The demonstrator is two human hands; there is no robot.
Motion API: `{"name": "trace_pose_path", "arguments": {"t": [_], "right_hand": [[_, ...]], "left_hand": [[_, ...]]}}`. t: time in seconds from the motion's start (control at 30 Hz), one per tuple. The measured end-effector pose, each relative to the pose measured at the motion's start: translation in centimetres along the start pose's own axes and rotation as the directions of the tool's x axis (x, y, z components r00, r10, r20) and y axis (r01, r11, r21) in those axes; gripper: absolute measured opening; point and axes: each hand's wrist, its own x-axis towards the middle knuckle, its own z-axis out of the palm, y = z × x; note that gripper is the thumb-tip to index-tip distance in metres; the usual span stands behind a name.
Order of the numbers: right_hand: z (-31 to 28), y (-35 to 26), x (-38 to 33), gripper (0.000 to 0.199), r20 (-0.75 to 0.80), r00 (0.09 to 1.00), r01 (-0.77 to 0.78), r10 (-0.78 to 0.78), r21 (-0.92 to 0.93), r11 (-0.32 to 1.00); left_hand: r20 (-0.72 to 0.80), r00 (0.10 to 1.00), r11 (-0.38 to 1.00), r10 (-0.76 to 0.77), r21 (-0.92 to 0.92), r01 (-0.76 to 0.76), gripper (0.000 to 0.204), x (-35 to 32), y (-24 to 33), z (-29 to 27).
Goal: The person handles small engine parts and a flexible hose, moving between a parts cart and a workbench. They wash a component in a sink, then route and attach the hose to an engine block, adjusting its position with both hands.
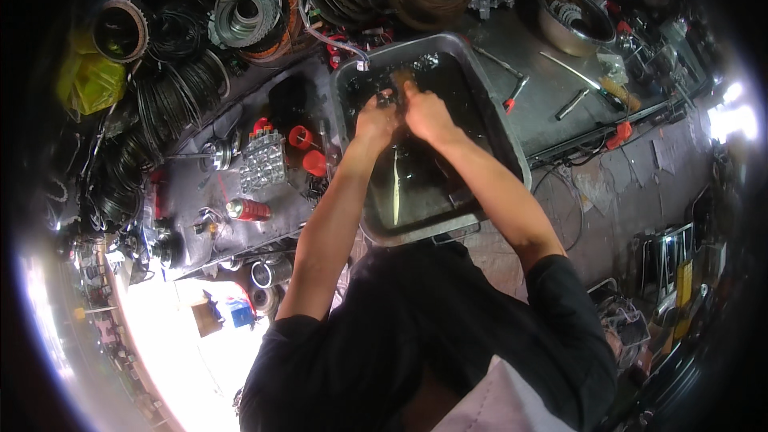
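Observation:
Both hands are over the far half of a deep grey tub (506, 140) that holds dark liquid. My left hand (376, 122) has its fingers curled round a small dark part (386, 97), whose kind I cannot make out. Close beside it on the right, my right hand (428, 118) is closed, its thumb side turned toward that part. A blurred brownish patch (402, 78) shows at its fingertips; what it grips is unclear. Nearer to me, a long, thin, pale strip (396, 192) lies in the tub, pointing away from me.
Left of the tub are a silvery metal block with bores (263, 162), red cups (302, 138) and a red spray can (248, 210). Stacked rings (180, 96) crowd the far left. To the right lie a ratchet wrench (512, 80), a metal bowl (574, 20) and a brush (620, 94).

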Motion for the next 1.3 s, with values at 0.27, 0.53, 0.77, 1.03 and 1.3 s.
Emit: {"name": "trace_pose_path", "arguments": {"t": [0.27, 0.53, 0.77, 1.03, 1.3], "right_hand": [[-1.8, 4.6, -1.6, 0.044, 0.383, 0.903, -0.135, 0.195, -0.179, 0.975], [-2.0, -1.7, -6.1, 0.061, 0.035, 0.977, 0.213, -0.212, -0.020, 0.977], [-1.4, -3.9, -6.4, 0.052, -0.141, 0.987, 0.043, -0.077, -0.224, 0.974], [-1.1, -1.0, -10.5, 0.045, 0.221, 0.969, -0.054, 0.112, -0.253, 0.966], [-6.9, 0.8, -15.6, 0.044, 0.210, 0.975, 0.062, -0.078, 0.079, 0.995]], "left_hand": [[0.106, 0.991, 0.925, 0.079, -0.379, -0.033, 0.032, -1.3, 2.1, 0.5], [0.064, 0.996, 0.838, 0.064, -0.546, -0.018, 0.023, 1.9, -1.2, 0.3], [-0.116, 0.992, 0.899, 0.042, -0.430, -0.089, 0.010, 4.0, -0.1, -0.4], [0.043, 0.999, 0.993, 0.013, -0.118, -0.008, 0.020, 0.4, 3.1, 0.8], [0.192, 0.981, 0.989, 0.018, 0.138, -0.045, 0.018, -2.5, 3.6, 1.6]]}}
